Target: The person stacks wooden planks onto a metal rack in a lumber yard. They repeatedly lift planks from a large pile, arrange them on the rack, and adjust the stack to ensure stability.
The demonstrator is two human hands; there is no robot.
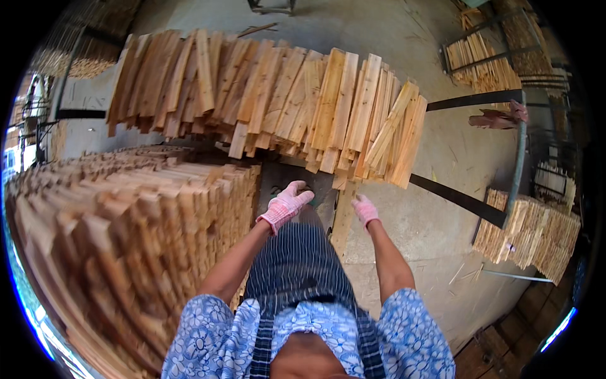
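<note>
A concrete floor [435, 158] fills the yard, pale grey and littered with thin splinters. Largest on it is the stack [126, 234] at the person's left: cut wooden slats piled end-out in many tight layers, rising to about waist level and blurred toward the picture's edge. Ahead, a long row [265, 95] of slats lies fanned across a raised support, boards overlapping and tilted, their lower ends hanging toward the person; too many to count. A dark metal rail [461, 199] runs out from under the row to the right. Three smaller bundles show: one [530, 230] on the floor at the right, one [483, 63] in a frame at upper right, one [82, 50] at far upper left.

Two hands, both in pink-and-white work gloves. The left hand [287, 203] is curled, knuckles up, near the stack's corner and below the row; I cannot tell whether it grips anything. The right hand [365, 208] rests its fingers on a single slat [344, 218] that slopes down from the row's lower edge; fingers look loosely bent on the wood, and whether they close around it cannot be told.
</note>
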